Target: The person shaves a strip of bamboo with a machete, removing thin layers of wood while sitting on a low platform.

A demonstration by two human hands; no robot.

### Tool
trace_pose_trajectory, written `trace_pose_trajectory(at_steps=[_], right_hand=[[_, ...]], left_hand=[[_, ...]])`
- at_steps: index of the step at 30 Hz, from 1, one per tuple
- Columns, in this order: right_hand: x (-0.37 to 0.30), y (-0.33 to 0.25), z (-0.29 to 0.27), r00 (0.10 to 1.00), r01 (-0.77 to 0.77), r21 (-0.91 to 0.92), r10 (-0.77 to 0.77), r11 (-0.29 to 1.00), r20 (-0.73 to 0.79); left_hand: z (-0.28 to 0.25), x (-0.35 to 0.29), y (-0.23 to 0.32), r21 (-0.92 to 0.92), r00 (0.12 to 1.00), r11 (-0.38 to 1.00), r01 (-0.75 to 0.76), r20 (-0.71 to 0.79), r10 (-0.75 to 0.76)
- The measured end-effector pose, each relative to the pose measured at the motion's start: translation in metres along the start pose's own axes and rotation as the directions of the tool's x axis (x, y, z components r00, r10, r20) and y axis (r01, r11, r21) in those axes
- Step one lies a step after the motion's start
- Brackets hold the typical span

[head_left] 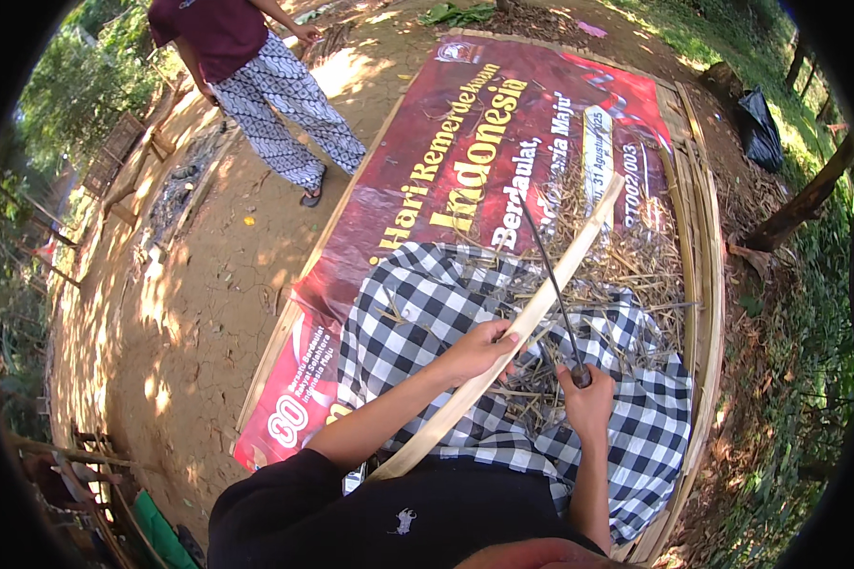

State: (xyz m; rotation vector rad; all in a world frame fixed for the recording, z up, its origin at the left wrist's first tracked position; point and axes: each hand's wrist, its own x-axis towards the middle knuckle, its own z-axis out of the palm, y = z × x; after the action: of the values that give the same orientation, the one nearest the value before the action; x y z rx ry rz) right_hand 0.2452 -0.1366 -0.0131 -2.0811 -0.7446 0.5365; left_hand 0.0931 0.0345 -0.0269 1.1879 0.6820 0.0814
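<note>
A long pale strip of split bamboo or wood slants from my body up and away to the right. My left hand is closed round its middle, thumb on top. My right hand grips the dark handle of a long, thin-bladed knife. Its blade points up and to the left and crosses the strip beyond my left hand; whether the edge touches the wood I cannot tell. A black-and-white checked cloth lies over my lap, with thin shavings scattered on it and beyond.
Under the cloth and shavings spreads a red printed banner, framed by wooden slats. A person in patterned trousers stands on bare ground at the far left. A black plastic bag and a tree trunk are at the right.
</note>
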Motion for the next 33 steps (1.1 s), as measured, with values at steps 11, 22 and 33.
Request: trace_pose_trajectory(at_steps=[11,22,33], right_hand=[[0.001,0.014,0.014,0.997,-0.071,0.118,0.066,0.990,0.049],[0.000,0.016,0.046,0.968,-0.250,0.494,0.225,0.833,0.110],[0.002,-0.001,0.048,0.949,-0.310,0.614,0.277,0.726,0.152]], left_hand=[[0.012,0.037,-0.027,-0.138,0.992,0.988,-0.071,0.090,0.084],[0.025,0.065,-0.019,-0.304,0.988,0.950,-0.072,0.111,0.110],[0.023,0.063,-0.032,-0.106,0.980,0.979,-0.174,0.083,0.183]])
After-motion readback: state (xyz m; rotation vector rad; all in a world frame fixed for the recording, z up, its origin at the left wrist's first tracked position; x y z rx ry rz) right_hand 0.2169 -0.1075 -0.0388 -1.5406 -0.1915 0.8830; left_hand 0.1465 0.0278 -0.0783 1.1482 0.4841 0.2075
